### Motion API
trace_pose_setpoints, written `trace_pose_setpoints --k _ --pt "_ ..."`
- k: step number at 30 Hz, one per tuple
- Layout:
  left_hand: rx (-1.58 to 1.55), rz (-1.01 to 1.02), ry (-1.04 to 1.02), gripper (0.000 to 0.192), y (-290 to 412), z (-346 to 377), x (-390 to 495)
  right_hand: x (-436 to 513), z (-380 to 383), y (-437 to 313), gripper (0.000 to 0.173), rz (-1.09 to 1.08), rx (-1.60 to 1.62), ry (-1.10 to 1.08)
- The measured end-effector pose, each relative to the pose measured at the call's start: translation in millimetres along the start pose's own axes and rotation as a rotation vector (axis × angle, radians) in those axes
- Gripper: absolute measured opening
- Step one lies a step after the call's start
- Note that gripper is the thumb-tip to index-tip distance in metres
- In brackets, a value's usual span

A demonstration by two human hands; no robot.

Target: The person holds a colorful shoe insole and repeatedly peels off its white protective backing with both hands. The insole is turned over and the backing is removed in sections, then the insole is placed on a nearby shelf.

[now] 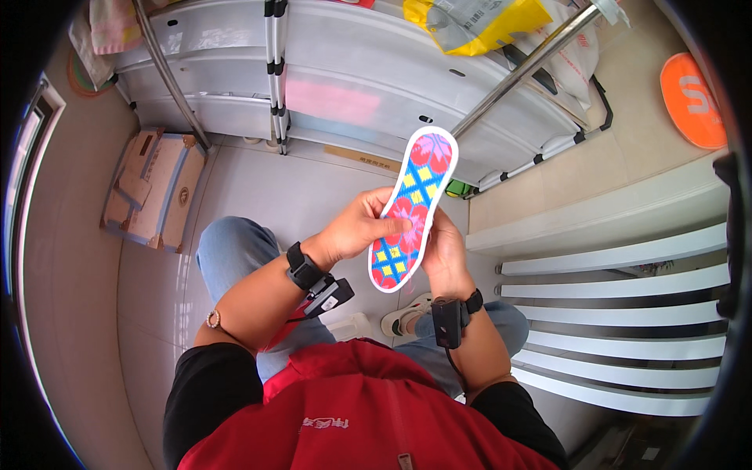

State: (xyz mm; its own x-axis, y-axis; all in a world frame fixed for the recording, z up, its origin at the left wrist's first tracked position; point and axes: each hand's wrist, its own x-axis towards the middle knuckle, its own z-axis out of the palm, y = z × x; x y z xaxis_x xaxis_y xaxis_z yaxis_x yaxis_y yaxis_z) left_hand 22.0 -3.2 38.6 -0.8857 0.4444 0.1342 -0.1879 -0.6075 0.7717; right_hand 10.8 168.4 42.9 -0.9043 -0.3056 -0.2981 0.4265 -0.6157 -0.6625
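Observation:
A white-edged shoe insole (416, 194) with a red, pink, blue and yellow cross-stitch pattern is held upright-slanting above my lap, its patterned face towards me. My left hand (358, 224) grips its left edge, thumb pressed flat across a red flower at the middle. On the other side, my right hand (445, 249) supports the insole from behind and along the right edge; most of its fingers are hidden by the insole. A thin pink thread (410, 282) hangs near the lower end. Both wrists wear black straps with small devices.
White fabric storage drawers (217, 76) line the far wall, with metal poles (523, 67) in front. A yellow and grey plastic bag (476, 23) lies on top. At left stands a cardboard box (155, 188); at right, white slatted railings (617, 314) and an orange disc (693, 100).

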Motion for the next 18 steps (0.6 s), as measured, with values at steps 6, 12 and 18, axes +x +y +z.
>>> trace_pose_setpoints --k 6,12,18 --pt "-0.171 -0.064 0.088 0.023 7 0 1 12 -7 -1 0.013 -0.029 0.310 0.228" --pt "-0.186 -0.120 0.137 0.021 12 -6 -2 29 -43 4 0.018 -0.047 0.380 0.051" --pt "-0.240 -0.065 0.239 0.020 8 -6 0 33 -137 -10 0.019 -0.147 0.302 0.426"
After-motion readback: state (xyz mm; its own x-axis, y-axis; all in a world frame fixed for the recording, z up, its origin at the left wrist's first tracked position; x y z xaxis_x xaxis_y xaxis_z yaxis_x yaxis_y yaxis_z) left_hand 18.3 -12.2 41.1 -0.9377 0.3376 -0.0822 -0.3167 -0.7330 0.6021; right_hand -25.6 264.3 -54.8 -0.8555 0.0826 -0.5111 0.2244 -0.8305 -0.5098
